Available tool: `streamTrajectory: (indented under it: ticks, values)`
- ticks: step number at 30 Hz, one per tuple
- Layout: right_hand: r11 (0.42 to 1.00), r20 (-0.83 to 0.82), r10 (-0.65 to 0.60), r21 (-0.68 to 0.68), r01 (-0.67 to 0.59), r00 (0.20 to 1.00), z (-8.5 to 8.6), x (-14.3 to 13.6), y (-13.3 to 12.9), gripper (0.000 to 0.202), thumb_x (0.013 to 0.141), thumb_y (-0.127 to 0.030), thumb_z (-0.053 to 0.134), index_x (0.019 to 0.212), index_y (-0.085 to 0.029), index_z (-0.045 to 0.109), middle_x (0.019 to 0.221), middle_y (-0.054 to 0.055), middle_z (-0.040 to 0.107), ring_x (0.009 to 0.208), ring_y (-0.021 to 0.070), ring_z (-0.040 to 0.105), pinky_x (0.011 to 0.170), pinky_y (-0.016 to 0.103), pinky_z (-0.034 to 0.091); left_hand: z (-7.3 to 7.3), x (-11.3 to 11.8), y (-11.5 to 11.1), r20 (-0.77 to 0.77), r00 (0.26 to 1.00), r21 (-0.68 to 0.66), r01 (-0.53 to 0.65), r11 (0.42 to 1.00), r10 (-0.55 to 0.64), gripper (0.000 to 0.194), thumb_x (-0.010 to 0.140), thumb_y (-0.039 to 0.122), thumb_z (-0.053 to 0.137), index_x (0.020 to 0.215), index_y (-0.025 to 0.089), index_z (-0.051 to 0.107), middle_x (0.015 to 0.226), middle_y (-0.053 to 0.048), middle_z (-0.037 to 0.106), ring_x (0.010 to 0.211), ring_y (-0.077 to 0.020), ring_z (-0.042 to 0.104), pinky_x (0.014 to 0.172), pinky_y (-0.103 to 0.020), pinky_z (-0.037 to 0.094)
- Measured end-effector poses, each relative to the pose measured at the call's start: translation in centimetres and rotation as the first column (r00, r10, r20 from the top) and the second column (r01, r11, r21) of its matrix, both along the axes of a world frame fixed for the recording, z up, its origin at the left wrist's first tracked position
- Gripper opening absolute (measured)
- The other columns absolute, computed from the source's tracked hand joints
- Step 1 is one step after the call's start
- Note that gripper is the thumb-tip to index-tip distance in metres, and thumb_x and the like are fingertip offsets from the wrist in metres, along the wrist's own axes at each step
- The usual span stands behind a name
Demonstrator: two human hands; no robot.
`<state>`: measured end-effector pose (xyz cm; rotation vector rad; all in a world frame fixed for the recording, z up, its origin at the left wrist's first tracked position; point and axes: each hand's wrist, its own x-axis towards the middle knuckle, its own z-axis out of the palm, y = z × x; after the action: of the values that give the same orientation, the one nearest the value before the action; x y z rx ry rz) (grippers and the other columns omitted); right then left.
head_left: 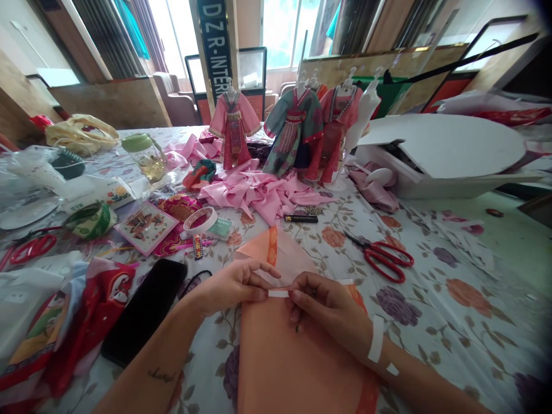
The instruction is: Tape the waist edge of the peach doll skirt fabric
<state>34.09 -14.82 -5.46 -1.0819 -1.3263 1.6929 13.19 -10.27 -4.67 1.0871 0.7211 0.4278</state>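
Observation:
Orange fabric (293,356) with darker patterned borders lies on the flowered tablecloth in front of me. Above it, a short white strip (278,293) stretches between my two hands. My left hand (235,284) pinches its left end between thumb and fingers. The right end is pinched by my right hand (321,299), whose other fingers are curled over the cloth. Two white tape pieces (376,339) stick to my right wrist. A black phone (146,307) lies beside my left forearm.
Red-handled scissors (386,259) lie to the right. Small dressed mannequins (293,126) stand at the back, behind pink fabric scraps (267,192). A tape roll (199,221), a glass jar (144,158) and red cloth (97,310) are on the left. A white board (444,144) lies back right.

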Motion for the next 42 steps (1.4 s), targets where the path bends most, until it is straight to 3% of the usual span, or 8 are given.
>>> streamTrajectory:
  ticks: [16, 29, 36, 42]
  values:
    - [1.0, -0.008, -0.028, -0.011, 0.028, 1.0, 0.1, -0.29, 0.03, 0.034, 0.078, -0.046, 0.064, 0.072, -0.016, 0.05, 0.063, 0.001, 0.061, 0.054, 0.0131, 0.062, 0.052, 0.025, 0.052, 0.01, -0.1, 0.04, -0.022, 1.0, 0.02, 0.015, 1.0, -0.015, 0.04, 0.073, 0.024, 0.071, 0.112, 0.016, 0.06, 0.086, -0.008, 0.07, 0.067, -0.0117, 0.057, 0.062, -0.021, 0.036]
    - [0.999, 0.015, -0.032, -0.004, 0.032, 0.999, 0.04, -0.44, -0.03, 0.035, 0.078, -0.05, 0.063, 0.072, -0.017, 0.05, 0.063, 0.001, 0.06, 0.055, 0.0143, 0.062, 0.052, 0.028, 0.052, 0.42, -0.17, 0.05, -0.01, 0.999, 0.036, 0.032, 0.999, -0.032, 0.039, 0.074, 0.016, 0.065, 0.113, 0.015, 0.059, 0.073, -0.002, 0.063, 0.058, -0.007, 0.043, 0.056, -0.019, 0.028]
    - [0.999, 0.03, -0.033, -0.005, 0.033, 0.999, 0.06, -0.35, -0.02, 0.035, 0.078, -0.049, 0.062, 0.072, -0.017, 0.05, 0.064, 0.001, 0.06, 0.055, 0.0138, 0.061, 0.052, 0.027, 0.052, 0.55, -0.21, -0.04, -0.005, 1.0, -0.047, 0.025, 0.999, -0.025, 0.05, 0.066, 0.011, 0.072, 0.113, 0.016, 0.057, 0.074, -0.003, 0.066, 0.063, -0.0097, 0.055, 0.063, -0.021, 0.038]
    - [0.999, 0.04, -0.04, -0.009, 0.041, 0.998, 0.27, -0.45, 0.01, 0.036, 0.077, -0.051, 0.063, 0.07, -0.018, 0.05, 0.062, 0.0, 0.059, 0.054, 0.0134, 0.061, 0.051, 0.027, 0.051, 0.26, -0.05, -0.02, -0.007, 1.0, -0.039, -0.015, 0.999, 0.015, 0.045, 0.069, 0.016, 0.074, 0.111, 0.016, 0.058, 0.079, -0.005, 0.07, 0.065, -0.0102, 0.059, 0.063, -0.019, 0.039]
